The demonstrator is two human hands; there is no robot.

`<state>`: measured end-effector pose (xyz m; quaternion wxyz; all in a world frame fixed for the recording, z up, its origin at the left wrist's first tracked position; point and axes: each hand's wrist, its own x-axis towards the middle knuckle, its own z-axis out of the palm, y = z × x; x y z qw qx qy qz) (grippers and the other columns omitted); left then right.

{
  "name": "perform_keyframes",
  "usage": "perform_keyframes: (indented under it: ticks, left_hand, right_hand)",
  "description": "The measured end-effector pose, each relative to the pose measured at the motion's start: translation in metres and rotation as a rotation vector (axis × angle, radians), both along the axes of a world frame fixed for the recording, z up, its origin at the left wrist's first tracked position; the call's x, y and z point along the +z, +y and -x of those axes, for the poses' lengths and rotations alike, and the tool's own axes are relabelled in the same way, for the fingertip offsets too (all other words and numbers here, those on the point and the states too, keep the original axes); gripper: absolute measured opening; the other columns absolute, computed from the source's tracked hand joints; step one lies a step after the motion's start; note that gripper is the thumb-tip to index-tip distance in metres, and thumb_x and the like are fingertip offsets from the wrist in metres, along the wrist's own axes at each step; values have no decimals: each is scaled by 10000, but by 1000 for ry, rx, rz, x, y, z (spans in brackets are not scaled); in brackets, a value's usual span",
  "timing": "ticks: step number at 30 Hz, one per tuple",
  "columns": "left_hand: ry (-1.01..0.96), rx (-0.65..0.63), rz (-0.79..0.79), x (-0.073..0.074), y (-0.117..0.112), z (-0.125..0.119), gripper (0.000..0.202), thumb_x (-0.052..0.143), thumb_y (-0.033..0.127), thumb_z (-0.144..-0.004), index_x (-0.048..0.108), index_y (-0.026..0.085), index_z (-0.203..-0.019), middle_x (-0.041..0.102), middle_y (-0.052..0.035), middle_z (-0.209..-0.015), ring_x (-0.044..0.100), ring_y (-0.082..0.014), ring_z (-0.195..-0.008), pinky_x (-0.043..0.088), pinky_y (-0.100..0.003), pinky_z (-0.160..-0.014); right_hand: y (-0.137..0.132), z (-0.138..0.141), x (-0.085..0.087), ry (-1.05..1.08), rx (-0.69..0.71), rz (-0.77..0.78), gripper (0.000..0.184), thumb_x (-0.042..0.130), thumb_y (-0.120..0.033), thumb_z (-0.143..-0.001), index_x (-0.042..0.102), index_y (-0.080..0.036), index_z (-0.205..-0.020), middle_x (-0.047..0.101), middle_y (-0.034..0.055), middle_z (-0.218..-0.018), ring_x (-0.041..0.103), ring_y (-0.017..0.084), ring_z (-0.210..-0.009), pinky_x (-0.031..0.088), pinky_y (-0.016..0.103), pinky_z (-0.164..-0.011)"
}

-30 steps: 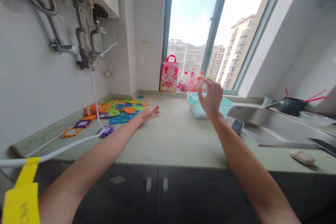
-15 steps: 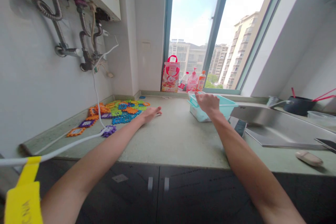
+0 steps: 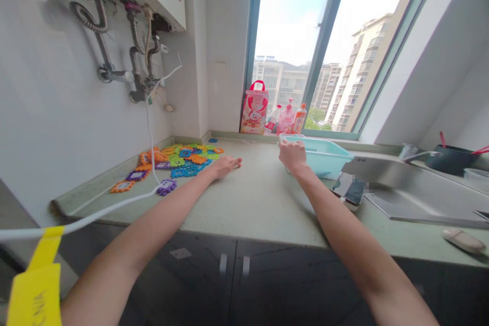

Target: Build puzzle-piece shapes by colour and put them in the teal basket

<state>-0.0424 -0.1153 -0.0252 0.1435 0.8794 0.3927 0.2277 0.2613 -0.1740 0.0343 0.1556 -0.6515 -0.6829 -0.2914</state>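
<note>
Right hand (image 3: 292,155) is on the near left corner of the tub (image 3: 324,155), fingers curled over its rim, so the grip is closed on the tub. The tub sits on the bench (image 3: 260,204) under the window, just left of the sink (image 3: 416,188). Left hand (image 3: 226,165) lies flat and open on the bench, holding nothing, right at the edge of the tiles (image 3: 179,160), a bright spread of orange, blue, green and purple pieces.

To handle this well, I'd say keep that corner hold firm with the thumb inside the rim, and draw the tub low along the bench rather than lifting by one corner, since it could tip. Mind the phone (image 3: 349,188) lying just beside it.

The bench is pale green stone, a bit speckled. A white cable (image 3: 114,206) trails across it from the pipes (image 3: 133,61) on the wall. A red bag (image 3: 254,109) and bottles (image 3: 288,119) stand on the sill, towers outside. A dark pot (image 3: 451,158) sits far right.
</note>
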Motion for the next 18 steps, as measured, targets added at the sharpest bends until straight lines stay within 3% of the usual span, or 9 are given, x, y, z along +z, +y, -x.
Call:
perform_keyframes:
  ticks: [2, 4, 7, 9, 11, 14, 18]
  left_hand:
    - [30, 2, -9, 3, -6, -1, 805, 208, 745, -1018, 782, 182, -1029, 749, -137, -1127, 660, -280, -1113, 460, -375, -1038]
    - [76, 11, -34, 8, -15, -1, 705, 267, 673, -1041, 777, 186, -1062, 744, -130, -1164, 656, -273, -1140, 462, -353, -1040]
    - [194, 12, -15, 21, -30, -1, 547, 435, 589, -1015, 750, 187, -1213, 703, -125, -1324, 632, -275, -1235, 442, -334, -1083]
    - [293, -19, 82, 32, -44, 2, 553, 544, 571, -968, 688, 197, -1350, 644, -114, -1451, 600, -279, -1314, 426, -325, -1116]
    - [377, -43, 168, 41, -66, 7, 633, 591, 580, -945, 608, 210, -1458, 586, -104, -1532, 566, -286, -1374, 417, -338, -1143]
    - [406, -32, 138, 44, -117, 22, 643, 596, 572, -959, 575, 221, -1496, 558, -104, -1561, 544, -295, -1410, 405, -382, -1180]
    - [287, -32, -62, 29, -184, 66, 537, 472, 527, -1060, 570, 251, -1510, 491, -85, -1617, 471, -259, -1484, 350, -414, -1247]
  right_hand:
    - [2, 1, -1, -1, 23, -63, 339, 472, -126, -930, 758, -111, -1113, 736, 229, -1185, 633, 368, -1156, 332, 571, -1089]
    - [1, -1, -4, -17, 96, -151, 393, 533, -175, -911, 718, -124, -1254, 667, 227, -1366, 486, 420, -1357, 210, 657, -1161]
    - [0, -3, -16, -96, 335, -161, 508, 589, -173, -882, 654, -154, -1385, 491, 182, -1591, 304, 392, -1514, 108, 644, -1238]
    - [-1, 2, -30, -143, 520, -37, 466, 580, -159, -900, 681, -181, -1354, 473, 150, -1612, 321, 342, -1526, 151, 579, -1266]
    - [-1, 12, -46, -123, 621, 129, 401, 545, -175, -954, 712, -218, -1317, 543, 128, -1558, 426, 299, -1473, 256, 525, -1248]
    - [1, 28, -62, 4, 578, 282, 358, 512, -240, -1022, 724, -238, -1312, 620, 137, -1473, 546, 281, -1372, 403, 474, -1160]
    - [4, 35, -67, 64, 573, 278, 341, 512, -241, -1040, 736, -220, -1296, 612, 171, -1473, 563, 295, -1363, 433, 472, -1134]
